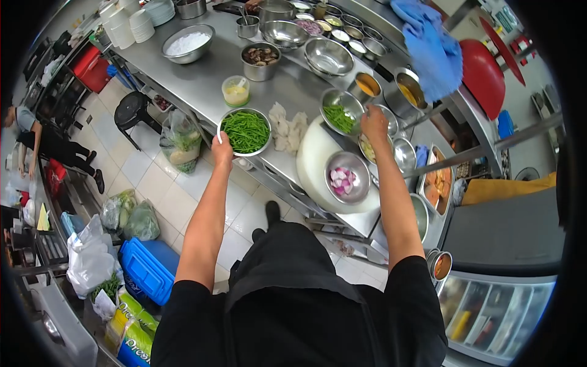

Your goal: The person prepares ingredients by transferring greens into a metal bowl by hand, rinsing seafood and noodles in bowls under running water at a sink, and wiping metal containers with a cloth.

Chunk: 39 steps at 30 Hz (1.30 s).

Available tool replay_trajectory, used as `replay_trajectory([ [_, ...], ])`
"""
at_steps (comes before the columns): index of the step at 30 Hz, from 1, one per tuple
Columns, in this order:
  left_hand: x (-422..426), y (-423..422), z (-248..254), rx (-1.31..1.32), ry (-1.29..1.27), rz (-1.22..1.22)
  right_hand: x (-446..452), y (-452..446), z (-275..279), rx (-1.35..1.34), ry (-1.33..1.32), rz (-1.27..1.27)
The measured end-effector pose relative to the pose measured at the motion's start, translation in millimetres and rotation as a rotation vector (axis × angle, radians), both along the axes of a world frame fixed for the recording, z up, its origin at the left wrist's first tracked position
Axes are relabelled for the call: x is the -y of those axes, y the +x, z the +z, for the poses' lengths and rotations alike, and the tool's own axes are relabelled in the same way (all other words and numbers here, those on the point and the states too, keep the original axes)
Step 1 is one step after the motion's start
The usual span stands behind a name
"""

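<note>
My left hand (222,147) grips the rim of a steel bowl (269,139) full of cut green beans (246,131), at the counter's near edge. My right hand (374,125) is over a group of steel bowls, its fingers drawn together; what they hold, if anything, is hidden. Just left of it stands a steel bowl with fewer green pieces (338,118). Below sits a bowl of chopped purple onion (342,180) on a round white board (310,160). A crumpled cloth (287,128) lies between the two bowls of green pieces.
Along the steel counter (229,70) stand a bowl of white powder (188,44), a pot of dark pieces (261,59), a plastic tub (236,92) and several ingredient tins. A blue towel (428,49) hangs at right. Another person (43,137) works at far left.
</note>
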State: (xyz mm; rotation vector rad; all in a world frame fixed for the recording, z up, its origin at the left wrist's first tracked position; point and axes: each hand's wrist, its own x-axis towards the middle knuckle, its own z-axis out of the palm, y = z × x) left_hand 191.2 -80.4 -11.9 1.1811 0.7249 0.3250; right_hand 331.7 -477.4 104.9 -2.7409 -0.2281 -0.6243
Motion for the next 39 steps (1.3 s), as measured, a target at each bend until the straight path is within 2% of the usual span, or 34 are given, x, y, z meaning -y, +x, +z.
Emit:
replay_trajectory([
  [2, -6, 20, -13, -0.003, -0.025, -0.016, -1, 22, 0, 0.009, -0.052, -0.017],
  [4, -10, 37, -21, -0.023, -0.019, -0.01, -8, 38, -3, -0.258, -0.145, -0.114],
  [5, -11, 40, -10, 0.01, -0.04, -0.025, -6, 50, -12, -0.271, -0.191, -0.093],
  [6, -9, 38, 0, 0.046, -0.041, -0.024, 0, 63, -17, -0.283, -0.195, -0.078],
  [7, -17, 41, -2, -0.008, -0.137, 0.014, 5, 76, -17, -0.403, -0.136, -0.024],
  [9, -27, 47, 0, -0.06, -0.241, 0.052, -6, 84, 6, -0.575, -0.074, 0.001],
  [11, -29, 24, 26, -0.032, 0.141, 0.012, -43, 62, 47, -0.488, -0.029, 0.042],
  [13, -27, 0, 63, 0.06, 0.112, -0.315, -90, 50, 70, -0.332, 0.016, 0.184],
  [15, -16, -18, 103, 0.342, -0.151, -0.422, -171, 18, 100, -0.408, 0.117, 0.223],
  [16, -18, -24, 119, 0.479, -0.238, -0.397, -204, 13, 91, -0.415, 0.165, 0.322],
  [18, -31, -32, 139, 0.495, -0.409, -0.197, -274, -5, 76, -0.48, 0.276, 0.525],
  [19, -49, -40, 131, 0.498, -0.39, -0.118, -308, -18, 77, -0.47, 0.216, 0.573],
  [21, -82, -61, 107, 0.327, -0.23, 0.014, -365, -40, 73, -0.479, 0.137, 0.702],
  [23, -101, -97, 110, 0.304, -0.155, 0.178, -415, -62, 67, -0.177, 0.182, 0.898],
  [27, -110, -180, 113, 0.273, 0.007, 0.43, -492, -138, 64, -0.054, 0.121, 1.289],
  [30, -100, -251, 102, 0.23, 0.18, 0.605, -524, -209, 44, -0.052, 0.186, 1.515],
  [32, -88, -303, 97, 0.155, 0.272, 0.764, -536, -269, 37, -0.044, 0.115, 1.662],
  [34, -65, -367, 83, 0.112, 0.178, 0.928, -540, -329, 29, -0.048, -0.02, 1.82],
  [35, -58, -390, 80, 0.12, 0.104, 0.974, -544, -349, 18, -0.045, 0.012, 1.935],
  [36, -42, -428, 78, 0.088, -0.144, 0.99, -546, -378, 19, -0.046, 0.006, 1.988],
  [37, -23, -467, 42, 0.035, 0.005, 0.989, -547, -407, 21, -0.181, 0.015, 2.012],
  [38, -2, -499, 37, 0.197, -0.199, 1.191, -546, -432, 24, -0.316, 0.019, 2.024],
  [39, 22, -537, 46, 0.13, -0.186, 1.293, -543, -461, 28, -0.558, 0.054, 1.972],
])
